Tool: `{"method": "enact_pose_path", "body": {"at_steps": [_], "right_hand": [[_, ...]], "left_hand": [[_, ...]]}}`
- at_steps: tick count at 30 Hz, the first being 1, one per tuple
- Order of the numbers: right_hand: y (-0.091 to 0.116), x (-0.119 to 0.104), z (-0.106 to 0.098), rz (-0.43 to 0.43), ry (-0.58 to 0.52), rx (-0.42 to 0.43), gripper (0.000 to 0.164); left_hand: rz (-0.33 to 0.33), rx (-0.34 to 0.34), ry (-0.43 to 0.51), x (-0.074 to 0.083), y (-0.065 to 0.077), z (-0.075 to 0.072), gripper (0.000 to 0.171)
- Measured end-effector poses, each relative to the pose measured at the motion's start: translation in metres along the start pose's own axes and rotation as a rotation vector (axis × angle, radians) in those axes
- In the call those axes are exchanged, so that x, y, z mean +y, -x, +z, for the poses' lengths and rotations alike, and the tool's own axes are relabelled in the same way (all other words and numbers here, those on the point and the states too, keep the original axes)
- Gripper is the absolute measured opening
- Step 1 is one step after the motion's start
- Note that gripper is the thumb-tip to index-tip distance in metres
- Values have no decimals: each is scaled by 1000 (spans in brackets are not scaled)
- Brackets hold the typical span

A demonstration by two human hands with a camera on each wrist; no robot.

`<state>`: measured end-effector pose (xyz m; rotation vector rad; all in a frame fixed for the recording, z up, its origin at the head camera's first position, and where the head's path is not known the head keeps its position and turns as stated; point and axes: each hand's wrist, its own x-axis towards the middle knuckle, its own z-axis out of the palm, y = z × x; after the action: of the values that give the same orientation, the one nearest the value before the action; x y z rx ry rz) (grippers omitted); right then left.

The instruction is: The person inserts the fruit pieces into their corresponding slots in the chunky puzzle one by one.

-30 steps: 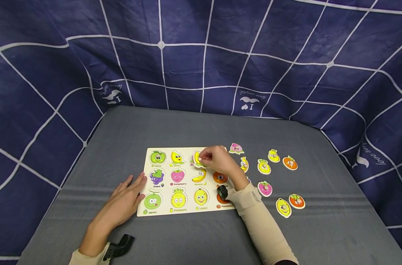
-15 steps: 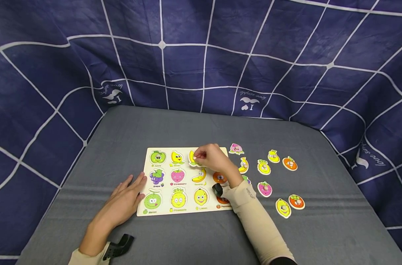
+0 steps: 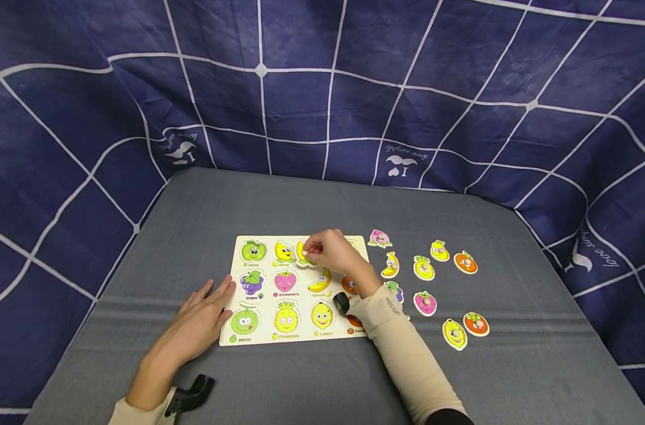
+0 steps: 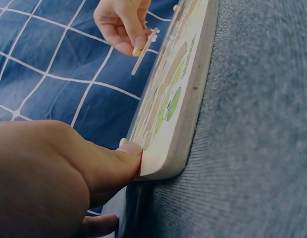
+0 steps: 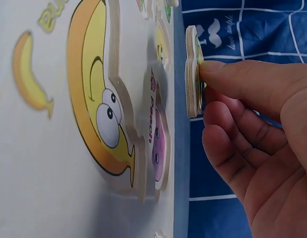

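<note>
My right hand (image 3: 330, 251) pinches the small knob of a yellow mango puzzle piece (image 3: 300, 254) with green leaves, thumb against fingers. In the right wrist view the piece (image 5: 192, 74) is held on edge to the camera, raised above the pale wooden fruit puzzle board (image 5: 39, 163). A banana cutout (image 5: 91, 99) and a pink peach cutout (image 5: 158, 144) lie below it. My left hand (image 3: 200, 321) rests at the left edge of the board (image 3: 304, 316), fingers extended. The left wrist view shows its thumb (image 4: 121, 161) pressing at the board's corner.
Right of the board lie loose knobbed pieces: peach (image 3: 379, 238), banana (image 3: 390, 265), pineapple (image 3: 424, 268), pear (image 3: 439, 251), orange (image 3: 465, 262), strawberry (image 3: 425, 303), lemon (image 3: 454, 334) and persimmon (image 3: 476, 323). The right sleeve (image 3: 407, 348) partly covers a grape piece (image 3: 395, 290).
My right hand has moved left over the board's top row with the mango piece, away from the peach cutout and up to the printed mango. My left hand has stayed in place.
</note>
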<state>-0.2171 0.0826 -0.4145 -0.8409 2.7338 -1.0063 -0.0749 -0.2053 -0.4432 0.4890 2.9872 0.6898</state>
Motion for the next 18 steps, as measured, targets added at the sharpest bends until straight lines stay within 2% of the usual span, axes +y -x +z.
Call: {"method": "enact_pose_path", "body": {"at_steps": [18], "right_hand": [[-16, -1, 12, -11, 9, -23, 4]], "left_hand": [[-6, -5, -4, 1, 1, -2, 54]]}}
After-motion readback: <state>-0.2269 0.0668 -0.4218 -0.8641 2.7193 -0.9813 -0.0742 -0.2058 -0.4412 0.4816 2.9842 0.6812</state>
